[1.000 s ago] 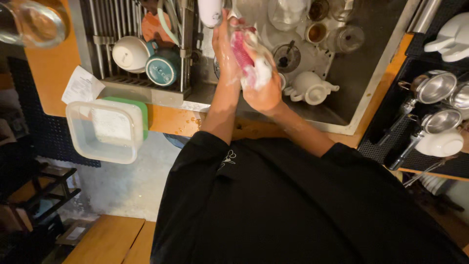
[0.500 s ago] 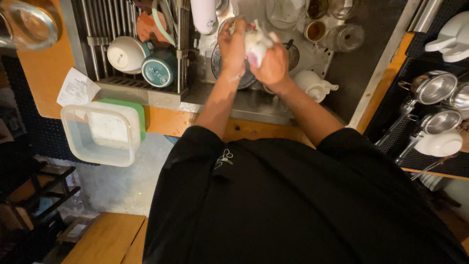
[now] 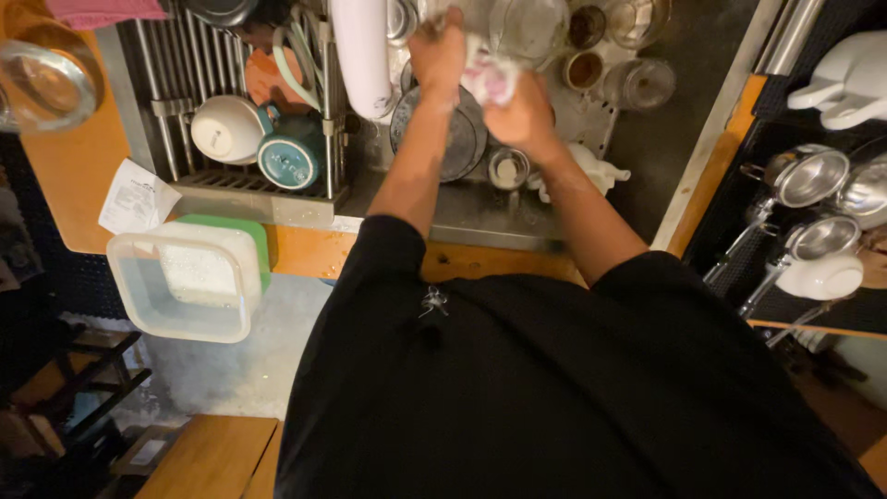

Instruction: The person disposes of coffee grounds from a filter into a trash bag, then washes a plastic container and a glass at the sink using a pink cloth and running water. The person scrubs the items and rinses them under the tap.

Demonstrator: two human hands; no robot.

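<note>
Left hand point(image 3: 439, 51): raised over the sink point(image 3: 665, 139), fingers curled onto the upper edge of a white-and-pink cloth point(image 3: 488, 79); what, if anything, lies inside the cloth cannot be told. Right hand point(image 3: 524, 115): just below and beside the left, closed around the lower part of the same cloth. Cloth: bunched between both hands, held above a dark round plate point(image 3: 453, 139) on the sink floor. Sink contents: a small glass point(image 3: 506, 171) beside the plate, a white teapot point(image 3: 591, 171) near the right forearm, several jars point(image 3: 637, 83) and glasses toward the far wall. Drying rack point(image 3: 166, 120), left of the sink: a white bowl point(image 3: 222, 129), a teal cup point(image 3: 291, 157), a tall white bottle point(image 3: 362, 55) standing at its right edge. Surface point(image 3: 65, 185), orange wood: a paper slip point(image 3: 137, 199), a clear plastic tub point(image 3: 189, 282) resting on a green lid point(image 3: 245, 231) and overhanging the edge. Right side: metal strainers point(image 3: 804, 176) and white crockery point(image 3: 845, 79) on a dark mat. Risks, as judged: the sink is crowded with glass right under the hands, so anything slipping from a wet grip could fall onto the plate or glass and chip them; an elbow swinging left could knock the bottle; the overhanging tub could tip off if bumped by the hip.
</note>
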